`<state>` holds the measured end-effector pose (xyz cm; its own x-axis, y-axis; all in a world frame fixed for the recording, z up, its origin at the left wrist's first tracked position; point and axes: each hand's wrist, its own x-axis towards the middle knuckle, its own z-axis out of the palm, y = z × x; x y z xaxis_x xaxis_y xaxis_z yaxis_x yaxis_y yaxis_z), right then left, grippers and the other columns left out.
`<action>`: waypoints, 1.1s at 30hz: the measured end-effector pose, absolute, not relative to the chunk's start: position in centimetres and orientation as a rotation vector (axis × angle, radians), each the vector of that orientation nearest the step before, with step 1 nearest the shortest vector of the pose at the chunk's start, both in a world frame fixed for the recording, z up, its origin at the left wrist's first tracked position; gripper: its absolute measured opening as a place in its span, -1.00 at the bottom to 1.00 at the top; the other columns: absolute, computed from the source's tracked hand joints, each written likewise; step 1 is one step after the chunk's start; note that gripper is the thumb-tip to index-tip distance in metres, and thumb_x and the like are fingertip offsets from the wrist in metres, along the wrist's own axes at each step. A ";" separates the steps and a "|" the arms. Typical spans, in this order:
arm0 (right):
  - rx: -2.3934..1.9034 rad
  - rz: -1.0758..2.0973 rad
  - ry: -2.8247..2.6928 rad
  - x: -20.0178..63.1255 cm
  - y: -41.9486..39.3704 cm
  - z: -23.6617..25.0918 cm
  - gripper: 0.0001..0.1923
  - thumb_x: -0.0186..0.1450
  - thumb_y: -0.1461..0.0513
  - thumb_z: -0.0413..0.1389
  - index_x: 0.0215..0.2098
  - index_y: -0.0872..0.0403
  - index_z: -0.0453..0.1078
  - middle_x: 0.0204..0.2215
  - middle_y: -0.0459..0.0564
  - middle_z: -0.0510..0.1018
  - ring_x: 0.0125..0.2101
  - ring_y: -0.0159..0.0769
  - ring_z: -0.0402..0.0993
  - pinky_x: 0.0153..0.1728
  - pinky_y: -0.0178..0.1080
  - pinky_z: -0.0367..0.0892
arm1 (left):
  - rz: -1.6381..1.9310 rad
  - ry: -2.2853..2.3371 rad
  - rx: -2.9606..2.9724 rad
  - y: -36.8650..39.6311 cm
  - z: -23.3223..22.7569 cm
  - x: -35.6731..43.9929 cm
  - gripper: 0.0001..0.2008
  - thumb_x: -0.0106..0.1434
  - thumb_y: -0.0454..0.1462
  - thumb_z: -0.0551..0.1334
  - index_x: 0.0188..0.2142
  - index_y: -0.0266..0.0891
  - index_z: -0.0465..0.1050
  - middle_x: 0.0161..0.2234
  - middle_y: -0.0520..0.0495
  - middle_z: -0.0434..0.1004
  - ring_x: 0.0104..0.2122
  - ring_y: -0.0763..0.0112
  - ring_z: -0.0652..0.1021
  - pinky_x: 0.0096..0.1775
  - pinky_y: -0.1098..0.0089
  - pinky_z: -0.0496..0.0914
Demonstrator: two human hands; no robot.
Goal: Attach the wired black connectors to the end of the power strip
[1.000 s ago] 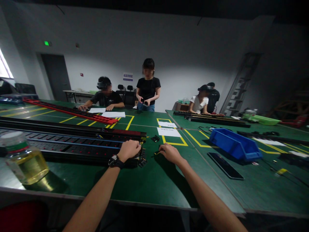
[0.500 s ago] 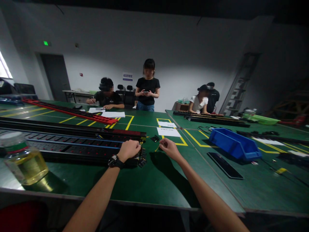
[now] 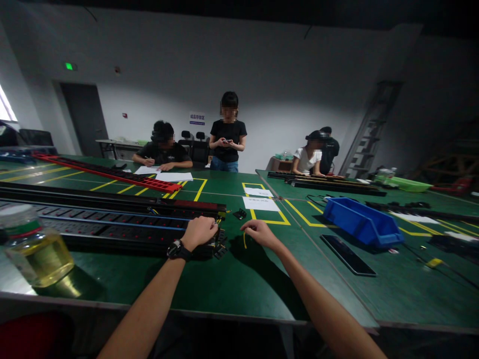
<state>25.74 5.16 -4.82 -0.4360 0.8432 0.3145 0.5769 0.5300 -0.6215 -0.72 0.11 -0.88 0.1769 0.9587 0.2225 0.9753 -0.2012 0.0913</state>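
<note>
We have our left hand (image 3: 201,233) resting on the right end of the long black rail (image 3: 123,228), near the centre of the frame, its fingers curled in; whether they grip anything we cannot tell. Our right hand (image 3: 260,233), just right of centre, is nearly closed, thumb and fingertips pinching a thin yellow strip (image 3: 245,241) that hangs over the green surface (image 3: 224,294), apart from the rail. A small black clip (image 3: 239,214) lies just above and left of that hand, and a blue bin (image 3: 359,219) sits at the right of the frame. As we judge it, the strip is in hand, joined to nothing we can see; how much else is done or left, we cannot tell.
</note>
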 end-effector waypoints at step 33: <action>-1.186 0.214 -2.176 21.2 10.1 -5.0 -0.80 0.35 0.25 0.16 -0.05 0.04 0.45 -0.33 -0.09 0.61 -0.33 -0.29 0.49 -0.29 -0.30 0.26 | -0.373 -1.958 -2.352 -0.1 -1.0 -0.6 -0.64 0.44 -0.14 0.04 -0.22 -0.16 0.61 -0.21 -0.25 0.69 -0.16 0.04 0.68 -0.11 0.21 0.45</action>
<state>21.18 10.09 -4.98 -0.3857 0.8003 0.4591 0.6957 0.5791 -0.4250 -0.55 -0.09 -0.97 0.1650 0.9610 0.2219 0.9752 -0.1926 0.1089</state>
